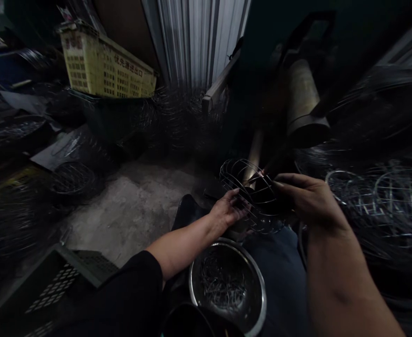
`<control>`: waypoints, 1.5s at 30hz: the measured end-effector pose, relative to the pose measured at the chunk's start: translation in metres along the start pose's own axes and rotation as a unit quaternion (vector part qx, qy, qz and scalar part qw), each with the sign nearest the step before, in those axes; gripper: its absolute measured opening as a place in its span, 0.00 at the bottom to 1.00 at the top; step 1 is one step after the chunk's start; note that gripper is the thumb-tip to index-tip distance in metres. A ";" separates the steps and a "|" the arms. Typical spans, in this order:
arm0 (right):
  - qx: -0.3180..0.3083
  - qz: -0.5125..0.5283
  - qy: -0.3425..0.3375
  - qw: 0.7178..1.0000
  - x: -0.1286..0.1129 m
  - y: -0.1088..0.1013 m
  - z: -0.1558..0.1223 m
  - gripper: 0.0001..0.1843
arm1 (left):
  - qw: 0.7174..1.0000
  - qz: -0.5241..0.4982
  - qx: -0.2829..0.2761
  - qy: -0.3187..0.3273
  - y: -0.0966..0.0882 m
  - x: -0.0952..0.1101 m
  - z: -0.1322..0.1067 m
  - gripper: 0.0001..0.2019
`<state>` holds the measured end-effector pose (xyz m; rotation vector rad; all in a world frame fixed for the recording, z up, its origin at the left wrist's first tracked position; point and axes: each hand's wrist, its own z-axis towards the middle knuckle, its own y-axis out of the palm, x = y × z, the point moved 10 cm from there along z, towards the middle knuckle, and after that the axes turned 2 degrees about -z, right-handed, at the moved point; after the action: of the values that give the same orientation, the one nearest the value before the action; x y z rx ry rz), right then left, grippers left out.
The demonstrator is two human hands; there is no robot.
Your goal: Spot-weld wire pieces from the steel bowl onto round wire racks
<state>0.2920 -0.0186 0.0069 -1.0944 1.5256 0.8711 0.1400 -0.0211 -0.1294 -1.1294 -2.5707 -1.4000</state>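
Observation:
Both my hands grip a round wire basket frame (251, 187) in front of me. My left hand (229, 210) is closed on its lower left rim. My right hand (306, 199) is closed on its right side, fingers pointing left along the wires. Just behind the frame a metal rod (254, 154) of a machine reaches toward it, with a small bright glow where rod and wire meet. Below my hands a shiny metal bowl (255, 271) rests on my lap and holds several small bent wire pieces (223, 285).
Stacks of finished wire frames (384, 206) lie at the right and more (72, 180) at the left on the concrete floor (135, 210). A yellow plastic crate (104, 65) stands at the back left. A cylindrical machine part (302, 100) rises behind. A perforated dark crate (51, 285) sits at bottom left.

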 end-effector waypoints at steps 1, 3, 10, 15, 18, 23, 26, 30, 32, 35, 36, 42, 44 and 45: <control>0.002 -0.001 -0.002 1.000 0.000 0.001 0.003 0.26 | 1.000 -0.014 0.004 -0.015 0.001 -0.003 0.000 0.09; 0.003 0.002 -0.007 1.000 0.001 0.001 0.007 0.25 | 0.998 -0.027 0.016 -0.056 0.001 -0.010 -0.001 0.07; -0.007 0.006 -0.029 1.000 0.021 -0.039 -0.010 0.20 | 0.971 0.235 -0.006 0.045 -0.020 0.023 -0.022 0.19; -0.005 0.011 0.034 0.999 0.087 -0.071 -0.037 0.21 | 0.805 0.435 -0.136 0.381 0.012 0.074 -0.052 0.30; 0.051 0.038 0.018 0.998 0.106 -0.076 -0.041 0.22 | 0.657 0.547 -0.157 0.495 0.030 0.068 -0.052 0.24; 0.095 0.017 -0.024 0.995 0.101 -0.078 -0.039 0.24 | 0.453 0.638 -0.097 0.616 0.041 0.060 -0.042 0.27; 0.107 -0.007 -0.049 0.993 0.081 -0.080 -0.037 0.23 | 0.402 0.637 -0.095 0.651 0.043 0.056 -0.046 0.29; 0.123 -0.034 -0.060 0.990 0.054 -0.079 -0.035 0.19 | 0.430 0.612 -0.084 0.658 0.038 0.053 -0.053 0.27; 0.133 -0.047 -0.073 0.987 0.042 -0.078 -0.033 0.18 | 0.447 0.601 -0.077 0.658 0.035 0.050 -0.056 0.26; 0.123 -0.095 -0.104 0.982 0.030 -0.073 -0.027 0.18 | 0.463 0.613 -0.040 0.639 0.032 0.050 -0.053 0.27; 0.117 -0.109 -0.112 0.981 0.028 -0.071 -0.025 0.17 | 0.460 0.623 -0.023 0.633 0.032 0.051 -0.052 0.28; 0.113 -0.100 -0.118 0.982 0.020 -0.059 -0.010 0.18 | 0.442 0.664 0.026 0.603 0.036 0.060 -0.043 0.31; 0.125 -0.080 -0.092 0.985 0.023 -0.061 -0.011 0.19 | 0.449 0.664 0.020 0.598 0.037 0.059 -0.041 0.32; 0.133 -0.074 -0.078 0.985 0.024 -0.064 -0.012 0.20 | 0.456 0.659 0.015 0.598 0.036 0.058 -0.041 0.33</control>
<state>0.3468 -0.0558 -0.0139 -0.9088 1.3661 0.6157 0.1054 -0.0047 -0.0591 -0.9407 -0.3046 -0.8721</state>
